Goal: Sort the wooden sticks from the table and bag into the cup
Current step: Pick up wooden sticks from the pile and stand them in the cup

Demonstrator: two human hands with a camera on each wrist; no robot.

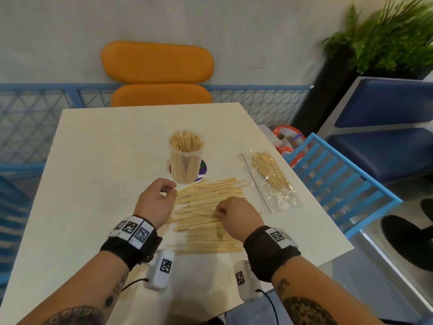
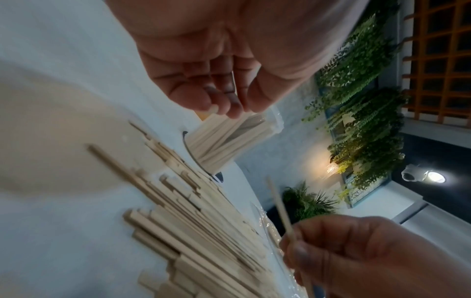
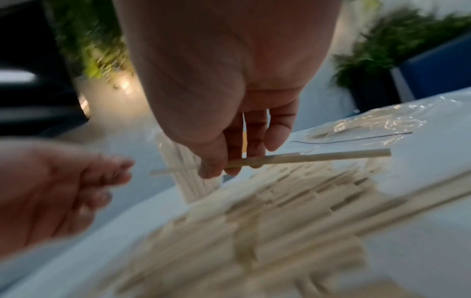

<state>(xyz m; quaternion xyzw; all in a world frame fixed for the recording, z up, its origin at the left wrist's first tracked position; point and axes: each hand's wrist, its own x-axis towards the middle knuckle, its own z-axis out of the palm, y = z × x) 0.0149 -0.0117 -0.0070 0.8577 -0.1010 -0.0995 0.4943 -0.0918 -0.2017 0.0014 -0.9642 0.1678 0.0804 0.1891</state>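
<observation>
A clear plastic cup (image 1: 186, 158) packed with upright wooden sticks stands mid-table. Just before it lies a wide pile of loose sticks (image 1: 206, 205). My left hand (image 1: 169, 190) hovers at the pile's left edge, near the cup's base, fingers loosely curled and empty; the left wrist view shows the same left hand (image 2: 234, 104) in front of the cup (image 2: 229, 141). My right hand (image 1: 218, 213) is over the pile, and the right hand (image 3: 224, 167) pinches one thin stick (image 3: 318, 156) lifted off the heap. A clear bag (image 1: 271, 179) holding more sticks lies to the right.
The white table (image 1: 93, 184) ends close behind the bag on the right, where a blue slatted chair (image 1: 339, 179) stands. An orange chair (image 1: 159, 73) is across the far edge. Potted plants (image 1: 386, 38) stand at the back right.
</observation>
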